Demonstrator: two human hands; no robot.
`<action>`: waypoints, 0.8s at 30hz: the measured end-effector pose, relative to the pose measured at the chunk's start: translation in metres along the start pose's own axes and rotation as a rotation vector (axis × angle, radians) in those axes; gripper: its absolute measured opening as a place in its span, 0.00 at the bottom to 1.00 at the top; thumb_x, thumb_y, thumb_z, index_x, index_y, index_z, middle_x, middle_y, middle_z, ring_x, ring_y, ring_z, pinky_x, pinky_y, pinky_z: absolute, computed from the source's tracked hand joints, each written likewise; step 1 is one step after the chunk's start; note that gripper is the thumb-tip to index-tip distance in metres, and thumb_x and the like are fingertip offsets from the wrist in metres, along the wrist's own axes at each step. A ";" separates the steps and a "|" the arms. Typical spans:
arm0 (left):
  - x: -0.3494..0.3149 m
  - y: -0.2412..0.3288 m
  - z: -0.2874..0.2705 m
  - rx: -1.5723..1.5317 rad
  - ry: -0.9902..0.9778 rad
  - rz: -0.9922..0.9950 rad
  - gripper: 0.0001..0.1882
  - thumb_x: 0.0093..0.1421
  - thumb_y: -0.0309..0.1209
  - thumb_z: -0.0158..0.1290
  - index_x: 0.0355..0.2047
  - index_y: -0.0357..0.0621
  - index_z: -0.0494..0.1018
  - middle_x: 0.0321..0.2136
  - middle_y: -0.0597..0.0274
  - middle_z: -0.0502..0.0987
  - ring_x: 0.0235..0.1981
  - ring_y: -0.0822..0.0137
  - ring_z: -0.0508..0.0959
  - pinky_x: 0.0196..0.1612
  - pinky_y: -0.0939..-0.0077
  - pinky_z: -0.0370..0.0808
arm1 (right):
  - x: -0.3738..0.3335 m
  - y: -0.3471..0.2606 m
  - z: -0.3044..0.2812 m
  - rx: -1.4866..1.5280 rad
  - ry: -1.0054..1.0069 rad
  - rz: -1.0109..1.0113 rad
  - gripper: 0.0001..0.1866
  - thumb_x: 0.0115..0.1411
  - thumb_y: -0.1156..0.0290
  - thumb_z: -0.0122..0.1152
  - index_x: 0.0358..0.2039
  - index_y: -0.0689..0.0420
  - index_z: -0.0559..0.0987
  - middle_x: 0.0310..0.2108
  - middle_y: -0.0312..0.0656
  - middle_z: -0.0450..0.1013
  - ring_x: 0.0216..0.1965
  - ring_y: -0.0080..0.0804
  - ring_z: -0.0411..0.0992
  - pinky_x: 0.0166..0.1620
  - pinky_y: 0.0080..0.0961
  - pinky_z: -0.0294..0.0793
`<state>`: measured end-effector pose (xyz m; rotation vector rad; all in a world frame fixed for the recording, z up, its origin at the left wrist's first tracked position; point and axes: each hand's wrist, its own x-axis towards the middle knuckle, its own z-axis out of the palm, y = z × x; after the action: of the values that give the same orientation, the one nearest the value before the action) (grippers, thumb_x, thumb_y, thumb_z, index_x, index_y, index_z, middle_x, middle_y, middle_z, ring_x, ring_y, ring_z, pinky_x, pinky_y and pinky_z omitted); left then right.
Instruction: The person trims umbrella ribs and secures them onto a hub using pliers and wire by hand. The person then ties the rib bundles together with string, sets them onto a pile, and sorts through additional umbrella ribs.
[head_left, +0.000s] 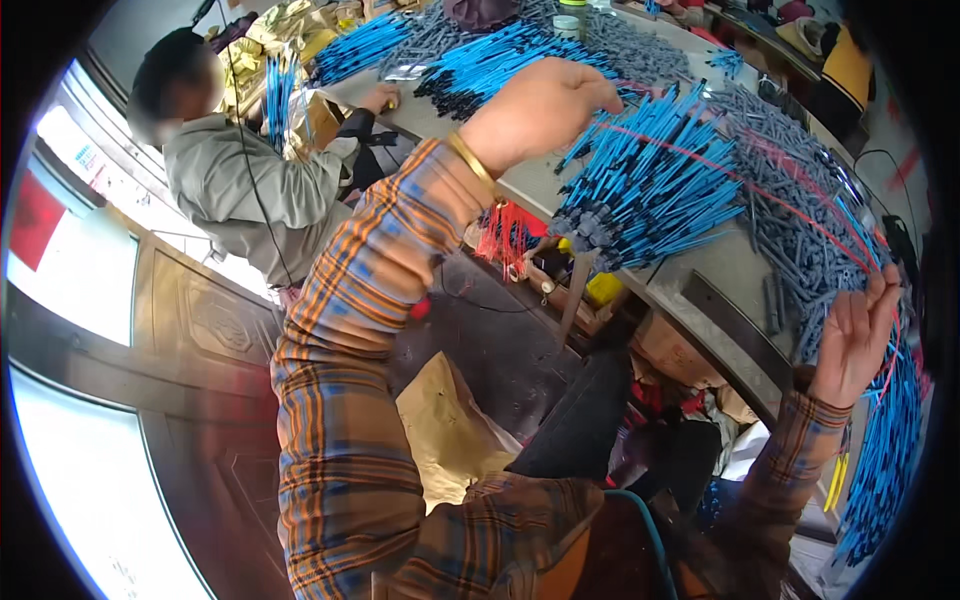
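My left hand (545,105) reaches over the grey worktable (720,265), fingers curled on the end of a thin red string (760,190) beside a fanned pile of blue pens with black tips (655,190). My right hand (855,335) is raised at the table's right side, pinching the other end of the red string, next to a heap of grey pen parts (800,215) and more blue pens (890,450). The string runs taut between both hands across the pens. A gold bangle (475,165) sits on my left wrist.
Another person in a grey jacket (240,195) works at the table's far left with a bundle of blue pens (278,95). More blue pens (490,65) cover the far table. Red strings (505,235) hang off the edge. Brown paper (445,430) lies below.
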<state>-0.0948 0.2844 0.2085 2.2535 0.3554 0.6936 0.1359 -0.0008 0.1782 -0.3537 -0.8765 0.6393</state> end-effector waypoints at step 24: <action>0.096 -0.232 0.051 1.122 -0.437 -0.065 0.11 0.49 0.30 0.47 0.28 0.40 0.76 0.32 0.46 0.75 0.37 0.50 0.75 0.40 0.59 0.72 | 0.046 0.157 -0.102 -0.811 0.272 1.150 0.18 0.61 0.58 0.42 0.34 0.63 0.68 0.29 0.52 0.73 0.27 0.43 0.75 0.25 0.31 0.75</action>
<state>0.0033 0.4576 0.0466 3.3086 0.7081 -0.1434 0.1813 0.1452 0.0609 -1.7084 -0.5701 1.2197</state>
